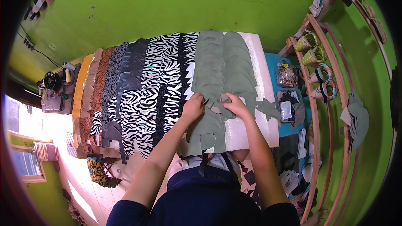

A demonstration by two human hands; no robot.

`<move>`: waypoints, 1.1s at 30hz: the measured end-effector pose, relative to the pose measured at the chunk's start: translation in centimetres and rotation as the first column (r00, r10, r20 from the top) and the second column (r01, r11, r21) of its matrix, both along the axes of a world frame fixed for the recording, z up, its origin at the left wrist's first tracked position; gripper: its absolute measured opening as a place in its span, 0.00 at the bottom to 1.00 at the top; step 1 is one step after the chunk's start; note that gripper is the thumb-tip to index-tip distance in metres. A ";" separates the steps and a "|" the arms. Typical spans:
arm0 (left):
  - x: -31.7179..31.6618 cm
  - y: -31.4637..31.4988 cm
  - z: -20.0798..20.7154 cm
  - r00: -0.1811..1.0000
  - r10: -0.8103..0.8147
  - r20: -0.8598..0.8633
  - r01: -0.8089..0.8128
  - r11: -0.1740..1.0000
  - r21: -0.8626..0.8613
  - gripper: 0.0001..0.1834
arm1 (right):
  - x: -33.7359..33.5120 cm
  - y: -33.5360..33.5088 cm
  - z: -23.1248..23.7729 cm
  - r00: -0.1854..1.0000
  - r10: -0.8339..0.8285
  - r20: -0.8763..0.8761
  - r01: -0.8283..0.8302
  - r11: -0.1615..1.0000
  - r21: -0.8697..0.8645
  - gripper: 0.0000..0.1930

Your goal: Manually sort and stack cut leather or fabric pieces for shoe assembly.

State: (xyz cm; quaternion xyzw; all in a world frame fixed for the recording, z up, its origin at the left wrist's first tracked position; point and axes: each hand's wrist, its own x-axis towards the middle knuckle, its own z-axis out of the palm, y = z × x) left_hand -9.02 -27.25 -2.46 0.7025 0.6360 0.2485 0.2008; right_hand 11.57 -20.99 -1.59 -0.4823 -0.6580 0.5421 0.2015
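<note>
My left hand (193, 107) is closed at the edge of a grey-green column of overlapping cut pieces (210, 60), its fingertips on a small grey-green piece (211, 99). To its right, my right hand (235, 104) pinches another grey-green cut piece (225, 99). A paler underside shows between the hands. Whether the pieces are leather or fabric I cannot tell. Beyond my right hand lies a second column of rounded grey-green pieces (239, 58). Larger grey-green pieces (207, 127) lie nearest my body, and a loose pointed one (268, 108) sits at the right.
Zebra-striped pieces (138, 104), brown and orange strips (83, 83) cover the table's left. A white sheet (251, 136) lies beneath at right. Clear plastic boxes (287, 75) stand on a blue surface. A wooden rack (312, 100) holds shoes; a machine (52, 81) stands far left.
</note>
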 end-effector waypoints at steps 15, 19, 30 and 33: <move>-0.1 0.2 0.5 1.000 -0.004 0.008 0.005 0.998 -0.061 0.13 | 0.5 0.7 2.8 0.757 -0.279 -0.591 -0.039 0.884 -0.467 0.13; 0.3 0.4 1.3 1.000 0.005 0.020 -0.004 0.998 -0.064 0.14 | 1.4 0.9 2.3 0.666 -0.359 -0.654 -0.033 0.862 -0.506 0.15; 2.7 3.3 1.6 0.629 0.352 0.693 -0.172 0.932 -0.317 0.12 | 6.3 0.9 2.0 0.504 -0.520 -0.690 0.085 0.825 -0.559 0.17; 5.2 3.4 1.3 0.645 0.314 0.696 -0.094 0.937 -0.336 0.13 | 8.1 0.7 3.0 0.511 -0.512 -0.690 0.082 0.829 -0.554 0.18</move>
